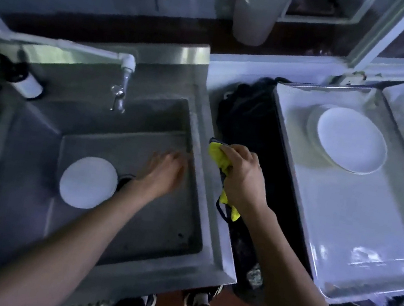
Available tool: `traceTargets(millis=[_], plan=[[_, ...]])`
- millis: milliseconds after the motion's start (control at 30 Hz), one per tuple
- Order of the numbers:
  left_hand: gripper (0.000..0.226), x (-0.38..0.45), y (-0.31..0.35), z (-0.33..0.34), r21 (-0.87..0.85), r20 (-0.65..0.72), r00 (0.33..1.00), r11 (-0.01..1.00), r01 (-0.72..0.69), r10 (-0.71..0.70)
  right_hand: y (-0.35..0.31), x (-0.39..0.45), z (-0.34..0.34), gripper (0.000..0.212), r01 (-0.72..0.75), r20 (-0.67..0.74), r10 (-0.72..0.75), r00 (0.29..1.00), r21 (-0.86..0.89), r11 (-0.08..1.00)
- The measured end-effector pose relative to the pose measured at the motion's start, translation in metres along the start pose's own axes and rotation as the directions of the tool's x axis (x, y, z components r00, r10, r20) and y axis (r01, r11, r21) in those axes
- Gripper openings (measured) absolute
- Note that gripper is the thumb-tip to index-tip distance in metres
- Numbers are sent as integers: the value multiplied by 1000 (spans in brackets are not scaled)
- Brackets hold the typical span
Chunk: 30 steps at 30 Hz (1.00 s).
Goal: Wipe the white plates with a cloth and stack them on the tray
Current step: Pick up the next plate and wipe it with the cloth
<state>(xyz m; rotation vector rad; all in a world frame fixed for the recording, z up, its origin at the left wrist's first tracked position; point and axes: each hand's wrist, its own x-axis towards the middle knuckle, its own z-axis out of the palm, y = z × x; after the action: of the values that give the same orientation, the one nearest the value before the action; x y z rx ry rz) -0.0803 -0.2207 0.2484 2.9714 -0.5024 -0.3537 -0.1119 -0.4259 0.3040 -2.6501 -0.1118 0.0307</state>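
1. One white plate (88, 182) lay flat on the sink (206, 137) floor, just left of the drain (125, 179), dry or wet I could not tell.
2. The left hand (162, 173) hovered over the sink floor to the right of that plate, blurred; its fingers looked loosely spread and held nothing, apart from the plate.
3. The right hand (242, 175) was above the sink's right rim, fingers curled round a yellow cloth (217, 155) whose tail hung below the wrist.
4. To my eye the step in hand was fetching this plate: the left hand would do well to slide under the plate's near edge and lift it clear of the sink wall before the cloth met it, wiping both faces over the sink so that drips fell there.
5. Right of the sink, on the counter, the metal tray (358, 232) carried a stack of white plates (351, 140) at its far end; the count was unclear.
6. A dark cloth (249, 118) lay between sink and tray, under the carrying path.
7. The tap (123, 81) hung over the sink's far side, well clear of the plate; a dark bottle (24, 80) lay at the far left of the sink.
8. The sink's raised right rim was the main thing to clear on the way to the tray.
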Motion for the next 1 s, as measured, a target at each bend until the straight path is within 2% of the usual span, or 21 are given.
traceTargets(millis=[67,300,567,700,833,1000], plan=[[45,-24,-39,3,19,1,999,999,47,-47,-32,7,24,70,45,37,-46,998,19,999],[43,-94,-160,29,-97,-25,975,971,218,-222,-133,29,109,71,165,177,-162,971,-3,986],[42,-151,-248,79,-256,55,910,875,410,-410,-201,44,195,74,287,295,-257,920,-64,956],[45,-163,-274,109,-378,103,833,753,539,-544,-209,55,232,75,327,360,-273,892,-97,940],[45,-155,-295,139,-430,151,754,644,632,-639,-205,71,269,74,354,399,-297,868,-75,932],[46,-137,-319,178,-499,258,612,440,747,-747,-193,91,313,66,367,410,-331,850,-9,930]])
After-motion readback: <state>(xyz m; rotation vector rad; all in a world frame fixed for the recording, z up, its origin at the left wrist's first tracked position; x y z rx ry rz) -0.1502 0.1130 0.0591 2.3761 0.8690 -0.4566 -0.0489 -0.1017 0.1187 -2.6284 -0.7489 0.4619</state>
